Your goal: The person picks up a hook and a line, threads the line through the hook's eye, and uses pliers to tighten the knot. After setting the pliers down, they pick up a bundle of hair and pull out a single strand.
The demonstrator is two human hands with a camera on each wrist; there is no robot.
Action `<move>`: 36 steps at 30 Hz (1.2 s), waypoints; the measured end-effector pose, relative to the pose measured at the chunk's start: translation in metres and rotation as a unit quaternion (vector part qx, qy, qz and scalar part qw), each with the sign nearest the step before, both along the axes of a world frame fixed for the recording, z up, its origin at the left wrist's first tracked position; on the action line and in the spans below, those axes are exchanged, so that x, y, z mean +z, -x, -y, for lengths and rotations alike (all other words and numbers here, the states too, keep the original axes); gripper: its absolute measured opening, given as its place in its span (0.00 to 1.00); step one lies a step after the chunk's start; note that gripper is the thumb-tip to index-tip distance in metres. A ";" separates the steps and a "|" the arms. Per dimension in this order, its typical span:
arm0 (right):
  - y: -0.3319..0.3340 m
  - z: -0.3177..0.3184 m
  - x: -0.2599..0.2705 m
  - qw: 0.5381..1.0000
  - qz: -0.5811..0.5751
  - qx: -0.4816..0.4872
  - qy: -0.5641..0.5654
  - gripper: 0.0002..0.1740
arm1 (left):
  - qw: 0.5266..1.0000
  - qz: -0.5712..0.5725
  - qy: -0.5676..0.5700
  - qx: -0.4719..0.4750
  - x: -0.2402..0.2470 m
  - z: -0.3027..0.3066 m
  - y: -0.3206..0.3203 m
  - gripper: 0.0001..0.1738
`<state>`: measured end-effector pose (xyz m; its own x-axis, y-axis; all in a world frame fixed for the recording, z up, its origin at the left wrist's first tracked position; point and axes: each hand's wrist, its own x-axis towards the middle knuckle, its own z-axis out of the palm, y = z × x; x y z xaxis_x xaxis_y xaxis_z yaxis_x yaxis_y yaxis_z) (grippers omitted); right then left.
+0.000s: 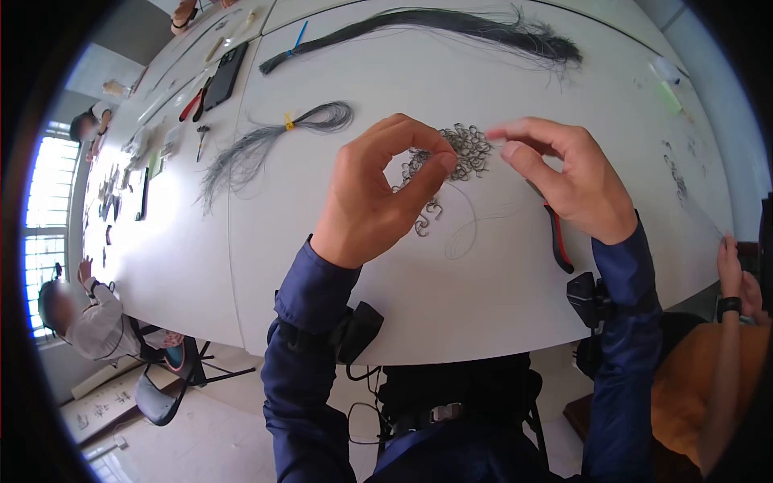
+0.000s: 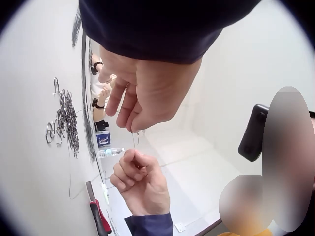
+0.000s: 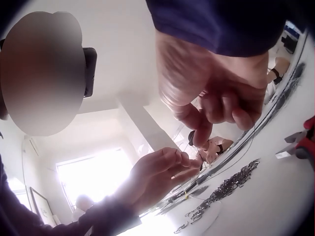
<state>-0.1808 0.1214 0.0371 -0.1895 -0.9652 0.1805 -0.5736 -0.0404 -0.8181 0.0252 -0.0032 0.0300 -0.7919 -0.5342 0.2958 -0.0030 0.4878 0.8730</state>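
Observation:
In the left wrist view, thumb and fingertips of my left hand (image 1: 378, 189) pinch a small metal hook (image 2: 138, 136), mostly hidden by the fingers. A thin grey line (image 2: 134, 143) runs from there to my right hand (image 1: 576, 173), whose thumb and index finger pinch it; that index finger is blurred in the head view. Both hands are raised over the table, facing each other. Behind and between them lies a pile of small dark hooks (image 1: 469, 153), with a few loose hooks (image 1: 422, 229) nearer me. Pliers with red and black handles (image 1: 557, 237) lie under the right hand.
A yellow-tied bundle of grey strands (image 1: 270, 141) lies left, and a long dark bundle (image 1: 419, 28) at the back. Another pair of pliers (image 1: 193, 105) and a black phone (image 1: 226, 76) lie far left. People sit around the white table (image 1: 306, 306), one close on my right.

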 end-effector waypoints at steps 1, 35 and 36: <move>-0.001 0.001 -0.004 0.997 -0.052 -0.021 0.062 0.16 | 1.000 0.000 0.007 -0.001 0.001 -0.002 0.001 0.03; -0.022 0.001 0.003 0.994 0.063 -0.087 -0.032 0.09 | 0.986 0.020 0.148 0.068 -0.010 -0.008 0.007 0.04; -0.022 0.001 0.002 0.994 0.060 -0.087 -0.032 0.09 | 0.986 0.020 0.149 0.066 -0.011 -0.008 0.007 0.04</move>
